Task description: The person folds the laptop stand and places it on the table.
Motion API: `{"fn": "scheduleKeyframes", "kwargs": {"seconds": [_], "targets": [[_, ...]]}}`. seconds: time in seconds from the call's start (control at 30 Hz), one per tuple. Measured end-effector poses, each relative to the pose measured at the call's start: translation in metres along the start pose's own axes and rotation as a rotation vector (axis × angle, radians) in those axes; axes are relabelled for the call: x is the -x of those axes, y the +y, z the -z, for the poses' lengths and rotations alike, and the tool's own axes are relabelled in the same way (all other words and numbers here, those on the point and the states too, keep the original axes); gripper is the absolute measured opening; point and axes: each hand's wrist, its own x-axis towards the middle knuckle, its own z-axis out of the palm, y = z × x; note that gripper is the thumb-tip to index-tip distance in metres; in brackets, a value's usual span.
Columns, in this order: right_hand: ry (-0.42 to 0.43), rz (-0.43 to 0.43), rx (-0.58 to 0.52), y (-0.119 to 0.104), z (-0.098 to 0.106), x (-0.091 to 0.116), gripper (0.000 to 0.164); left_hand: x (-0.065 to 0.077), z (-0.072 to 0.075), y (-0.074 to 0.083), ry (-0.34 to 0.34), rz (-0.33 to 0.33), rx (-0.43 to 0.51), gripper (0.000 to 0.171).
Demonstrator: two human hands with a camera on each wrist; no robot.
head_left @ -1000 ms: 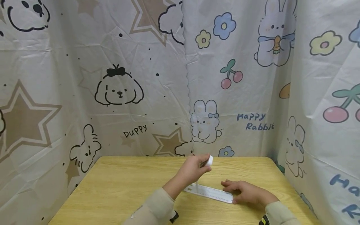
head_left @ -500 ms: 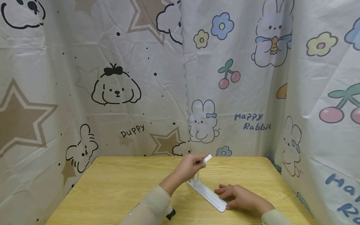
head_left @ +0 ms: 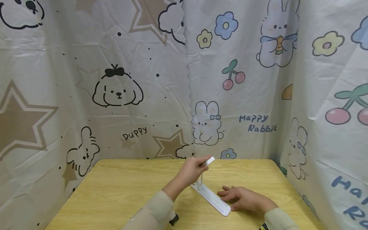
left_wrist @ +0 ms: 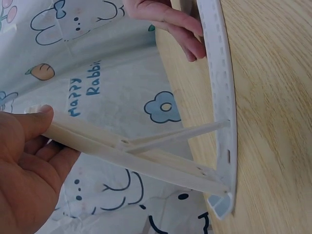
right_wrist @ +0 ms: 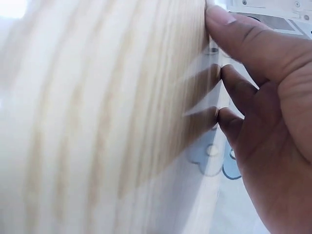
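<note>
A white plastic folding stand has a long slotted base strip lying slantwise on the table. Its upper arm rises from a hinge at one end of the base, and a thin strut spans between the two. My left hand grips the free end of the upper arm, thumb against fingers in the left wrist view. Beside the near end of the base is my right hand, its fingertips down on the tabletop and its thumb right by the strip's corner.
The light wood-grain table has rounded far corners. Printed cloth with cartoon puppies and rabbits hangs behind it and along both sides. A dark strap shows below the left sleeve.
The base strip has swung so that its near end points more toward me, and the right hand has shifted slightly left with it. The left hand keeps its grip, lifting the arm.
</note>
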Motion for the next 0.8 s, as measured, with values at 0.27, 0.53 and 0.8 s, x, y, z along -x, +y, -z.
{"fn": "scheduleKeyframes", "kwargs": {"seconds": [0.27, 0.53, 0.8], "targets": [[0.021, 0.090, 0.099, -0.010, -0.013, -0.011, 0.051, 0.003, 0.007, -0.013, -0.039, 0.035, 0.173, 0.044], [0.048, 0.117, 0.157, -0.019, -0.023, -0.015, 0.055, 0.005, 0.015, -0.018, -0.073, 0.041, 0.204, 0.045], [0.099, 0.111, 0.248, -0.038, -0.040, -0.024, 0.060, 0.009, 0.024, -0.026, -0.087, 0.035, 0.234, 0.042]]}}
